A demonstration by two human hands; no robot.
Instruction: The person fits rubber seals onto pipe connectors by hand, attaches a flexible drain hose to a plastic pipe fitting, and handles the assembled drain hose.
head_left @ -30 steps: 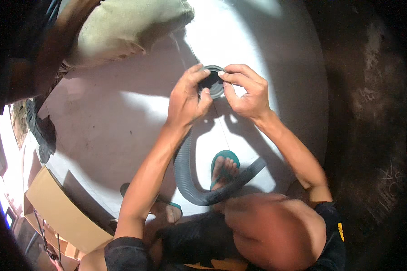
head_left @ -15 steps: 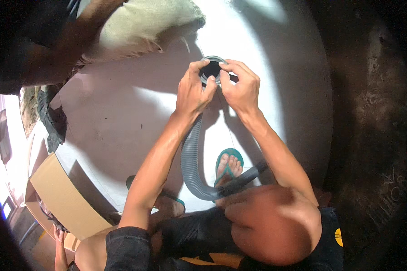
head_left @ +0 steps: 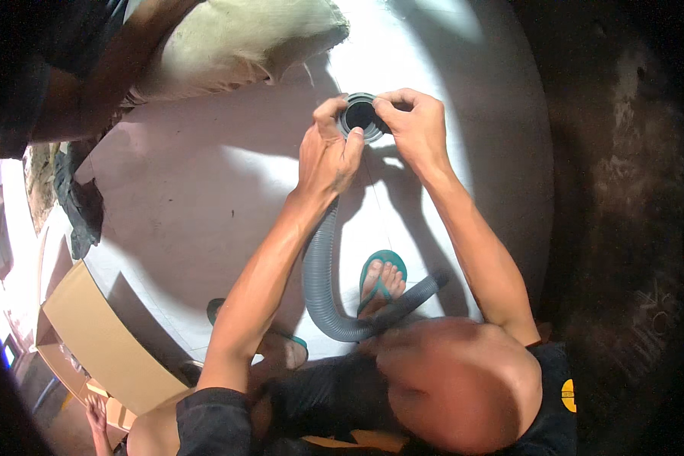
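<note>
Your left hand (head_left: 328, 152) grasped the round grey collar (head_left: 372, 134) — concentric rims about a dark opening — above the pale floor (head_left: 197, 205), while your right hand (head_left: 419, 131) pinched its right edge. Below, a grey ribbed hose (head_left: 321, 281) curved in a U.

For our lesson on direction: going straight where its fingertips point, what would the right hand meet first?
The right hand would first meet the grey ring, whose right edge it seems to pinch, though depth is unclear.
</note>
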